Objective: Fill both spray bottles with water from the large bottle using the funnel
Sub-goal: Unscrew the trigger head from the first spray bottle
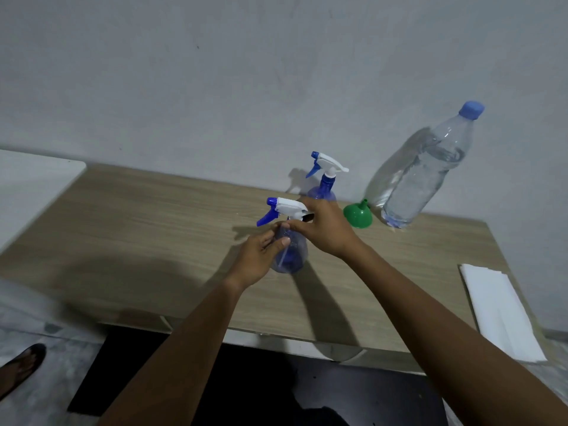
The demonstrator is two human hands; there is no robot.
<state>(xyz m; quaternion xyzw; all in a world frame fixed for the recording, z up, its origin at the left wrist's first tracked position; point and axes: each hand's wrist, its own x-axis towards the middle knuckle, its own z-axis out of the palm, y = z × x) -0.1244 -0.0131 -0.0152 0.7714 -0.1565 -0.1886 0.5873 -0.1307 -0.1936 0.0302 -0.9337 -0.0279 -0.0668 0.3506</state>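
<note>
Near spray bottle (pixel 290 255), translucent blue with a white-and-blue trigger head, upright on the wooden table (pixel 147 229); left hand (pixel 256 261) curled round its body, right hand (pixel 327 230) pinching its neck under the head. Behind it, second spray bottle (pixel 322 187), upright, head on. Farther right, green funnel (pixel 358 216), mouth down, just beside the large bottle (pixel 421 179), blue-capped, holding clear water.

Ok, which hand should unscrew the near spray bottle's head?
Right. The right hand pinches just under the spray head, while the left hand grips the near spray bottle by its body, steadying it.
</note>
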